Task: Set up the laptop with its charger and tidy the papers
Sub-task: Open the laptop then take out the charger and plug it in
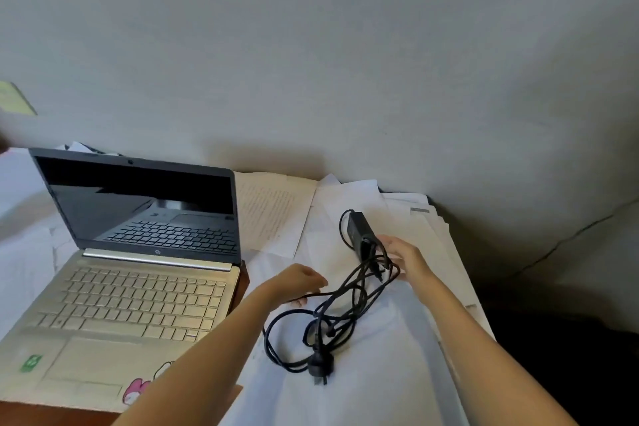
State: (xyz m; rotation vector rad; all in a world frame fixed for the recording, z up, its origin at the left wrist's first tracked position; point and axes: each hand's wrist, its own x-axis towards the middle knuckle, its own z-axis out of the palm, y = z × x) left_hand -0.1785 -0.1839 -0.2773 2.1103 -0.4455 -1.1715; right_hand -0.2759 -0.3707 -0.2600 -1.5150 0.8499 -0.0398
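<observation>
- Left hand (301, 282): forearm enters from 6 o'clock and reaches toward 1 o'clock, palm down, fingers curled over a strand of cable (345, 304).
- Left grip: one fingertip shows under the strand. Cannot tell whether it is closed on it.
- Right hand (405, 257): forearm enters from 5 o'clock and reaches toward 11 o'clock, thumb up by the near end of the charger (360, 232).
- Right grip: fingers closed round cable loops just below the charger, loops crossing the fingers.
- Charger lies on the papers (345, 401), at 3 o'clock of the laptop (138, 270) and apart from it.
- Cable trails in a loose tangle toward 7 o'clock and ends in the plug (321, 369), which lies on the papers.
- Laptop is open, screen dark, at 9 o'clock of the hands. Its near edge is crossed by the left forearm.
- Papers spread from beside the laptop to the table's right edge. Print on them is too faint to read.
- Table (52, 418): only a brown strip shows at 7 o'clock.
- Right fingertips are hidden behind the cable loops.
</observation>
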